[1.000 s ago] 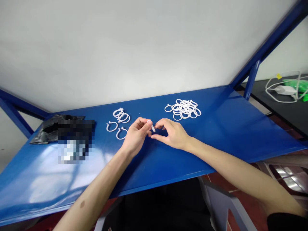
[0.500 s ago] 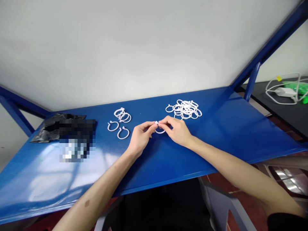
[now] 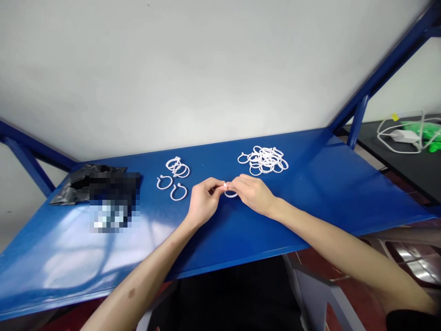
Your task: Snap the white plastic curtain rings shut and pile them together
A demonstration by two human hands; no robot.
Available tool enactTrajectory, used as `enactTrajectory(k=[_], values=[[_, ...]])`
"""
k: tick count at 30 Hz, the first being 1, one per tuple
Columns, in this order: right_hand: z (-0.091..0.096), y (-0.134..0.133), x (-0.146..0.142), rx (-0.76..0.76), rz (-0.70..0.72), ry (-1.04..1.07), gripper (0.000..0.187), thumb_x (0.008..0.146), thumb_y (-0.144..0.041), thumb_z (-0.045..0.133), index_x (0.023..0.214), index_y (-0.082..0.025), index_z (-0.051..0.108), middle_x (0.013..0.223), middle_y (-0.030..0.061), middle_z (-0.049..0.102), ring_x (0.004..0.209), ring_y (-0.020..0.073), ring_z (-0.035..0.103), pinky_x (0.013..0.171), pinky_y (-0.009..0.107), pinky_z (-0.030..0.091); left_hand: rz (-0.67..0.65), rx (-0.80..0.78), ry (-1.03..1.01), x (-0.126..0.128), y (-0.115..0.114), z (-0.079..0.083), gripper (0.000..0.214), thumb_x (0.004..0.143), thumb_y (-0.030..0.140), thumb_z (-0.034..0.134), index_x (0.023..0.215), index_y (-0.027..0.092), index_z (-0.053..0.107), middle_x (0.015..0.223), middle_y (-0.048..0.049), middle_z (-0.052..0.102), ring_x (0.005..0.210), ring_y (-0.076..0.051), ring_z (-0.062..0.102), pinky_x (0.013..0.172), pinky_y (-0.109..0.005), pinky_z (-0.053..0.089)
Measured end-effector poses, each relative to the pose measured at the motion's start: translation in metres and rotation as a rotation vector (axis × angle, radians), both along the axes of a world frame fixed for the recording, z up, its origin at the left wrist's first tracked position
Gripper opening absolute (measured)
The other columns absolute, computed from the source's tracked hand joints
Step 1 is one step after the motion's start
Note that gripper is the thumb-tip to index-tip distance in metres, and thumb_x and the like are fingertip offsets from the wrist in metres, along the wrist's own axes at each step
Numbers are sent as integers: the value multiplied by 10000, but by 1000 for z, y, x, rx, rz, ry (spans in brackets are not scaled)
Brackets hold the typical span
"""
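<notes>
A white plastic ring (image 3: 230,195) with a small clasp is pinched between both hands above the blue tabletop. My left hand (image 3: 206,201) closes thumb and forefinger on the clasp from the left. From the right, my right hand (image 3: 255,195) grips the same clasp, its fingers partly covering the ring. Left of my left hand lie several similar rings: an opened ring (image 3: 179,192), another opened ring (image 3: 165,182) and a small cluster (image 3: 178,167). Behind my right hand is a larger pile of white rings (image 3: 267,159), overlapping one another.
On the left of the blue table (image 3: 220,248) lies a black plastic bag (image 3: 74,184), partly blurred out. Blue metal braces (image 3: 358,122) rise at both ends, with a pale wall behind. A dark side table (image 3: 379,142) at right holds a white charger (image 3: 406,136) and green plastic.
The view has shifted slightly. My right fingers have folded closer together over the clasp, and both hands still hold the ring. The other rings lie as before.
</notes>
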State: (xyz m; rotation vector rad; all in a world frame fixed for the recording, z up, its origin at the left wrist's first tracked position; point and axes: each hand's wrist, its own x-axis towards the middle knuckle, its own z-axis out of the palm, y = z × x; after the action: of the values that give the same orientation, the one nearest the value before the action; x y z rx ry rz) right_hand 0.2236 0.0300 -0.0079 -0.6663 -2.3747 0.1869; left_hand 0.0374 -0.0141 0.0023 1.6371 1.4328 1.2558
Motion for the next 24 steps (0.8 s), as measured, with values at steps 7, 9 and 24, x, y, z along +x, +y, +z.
enactTrajectory(k=[7,9,24], values=[[24,28,10,-27,-311,38,239,1053,-323,493,1025,-207,700,1028,92,731,963,237,676,829,377,534,207,215,593,-44,23,9,295,978,368,539,1099,212,757,1057,-136,713,1028,-307,618,961,-448,452],[35,51,21,-76,-513,-31,215,1016,-303,547,1030,-181,724,1091,135,701,993,278,667,805,401,534,350,151,810,-60,29,6,338,963,347,525,1145,153,733,1134,-210,678,1124,-391,562,957,-523,438],[36,106,39,-279,-752,-221,202,960,-250,576,1025,-170,749,1049,137,743,1124,325,579,868,441,516,387,14,1098,-75,32,-1,253,925,255,500,952,172,738,1029,-198,708,1016,-383,567,806,-475,420]])
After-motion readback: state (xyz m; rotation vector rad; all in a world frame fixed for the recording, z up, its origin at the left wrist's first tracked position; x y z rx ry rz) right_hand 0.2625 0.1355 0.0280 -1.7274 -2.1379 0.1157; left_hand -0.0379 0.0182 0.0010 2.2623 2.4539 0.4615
